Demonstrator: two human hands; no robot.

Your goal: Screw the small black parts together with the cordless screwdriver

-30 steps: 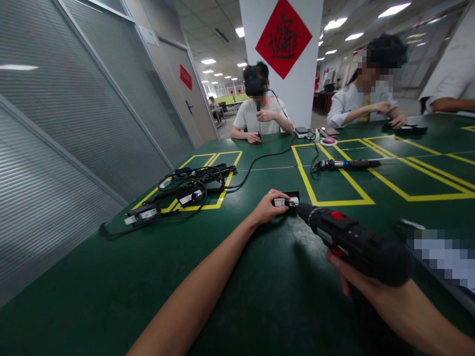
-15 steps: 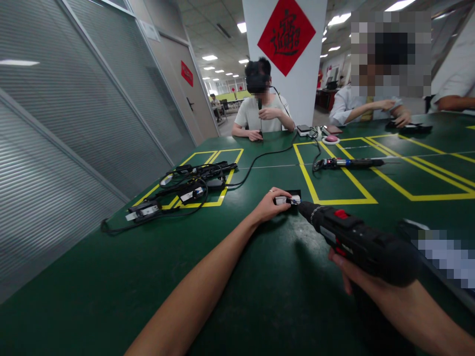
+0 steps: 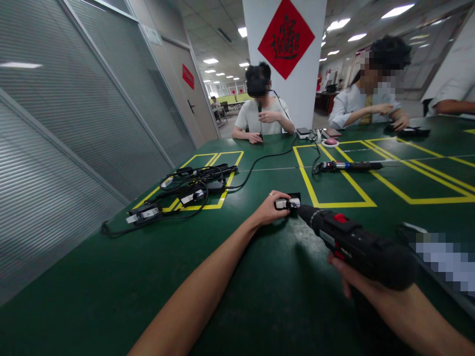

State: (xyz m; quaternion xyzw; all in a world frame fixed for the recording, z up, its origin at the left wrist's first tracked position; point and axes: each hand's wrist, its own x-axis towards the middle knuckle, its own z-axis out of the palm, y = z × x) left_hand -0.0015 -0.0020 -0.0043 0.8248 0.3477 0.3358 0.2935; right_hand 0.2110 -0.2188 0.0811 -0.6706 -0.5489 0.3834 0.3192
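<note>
My left hand (image 3: 267,209) reaches out over the green table (image 3: 111,277) and pinches a small white and black part (image 3: 286,202) against the tabletop. My right hand (image 3: 356,289) grips a black power screwdriver (image 3: 356,242) with a red switch. The tool's tip points left and meets the small part just right of my left fingers. A ring shows on a finger of my left hand.
A tangle of black cables and adapters (image 3: 185,190) lies in a yellow-marked box at the left. Another screwdriver (image 3: 347,166) rests in a yellow box beyond. Two people (image 3: 261,116) sit at the far edge, beside a white pillar. A blurred object (image 3: 443,259) sits at the right.
Both hands and the screwdriver stay on the small part; only the view has shifted slightly.
</note>
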